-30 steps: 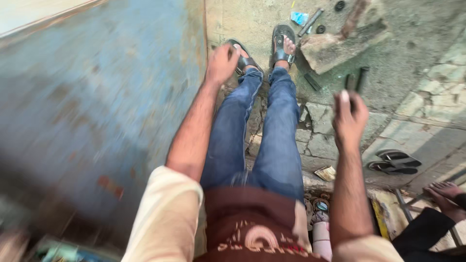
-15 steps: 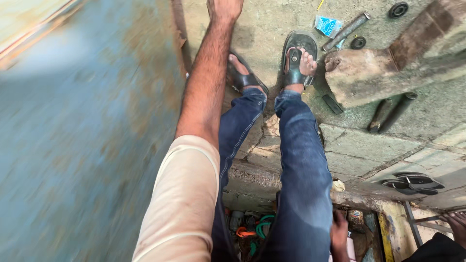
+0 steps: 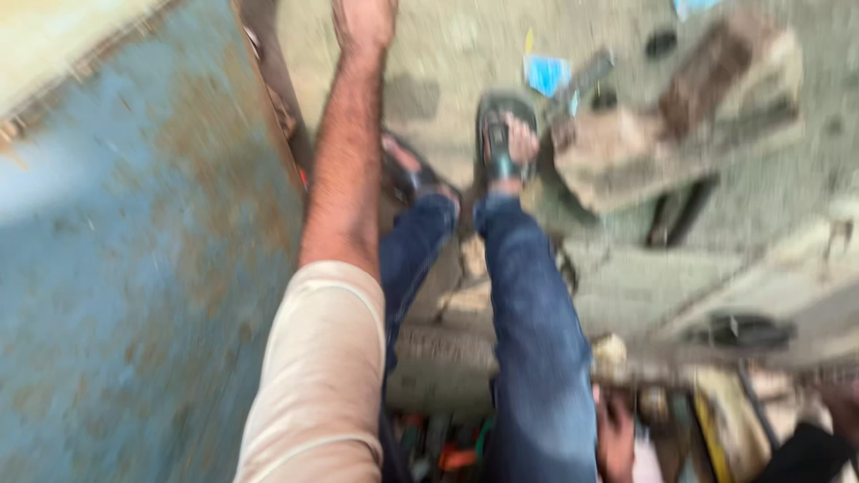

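My left hand [image 3: 362, 20] is stretched out at twelve o'clock, cut by the frame's top edge — whether it is open or clenched I cannot tell — and nearest it is the edge of the blue panel [image 3: 134, 268] at nine. A second ago my right hand [image 3: 616, 434] was raised in front; now it hangs low at five beside my right leg [image 3: 537, 349], its grip too blurred to tell. The wood block [image 3: 671, 134] lies at two, apart.

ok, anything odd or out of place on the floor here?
The frame is blurred, so detail is limited. The concrete floor is cluttered: a broken block lies beside the sandalled foot, with blue scraps and dark cylindrical parts scattered around it. The blue panel looks rusted.
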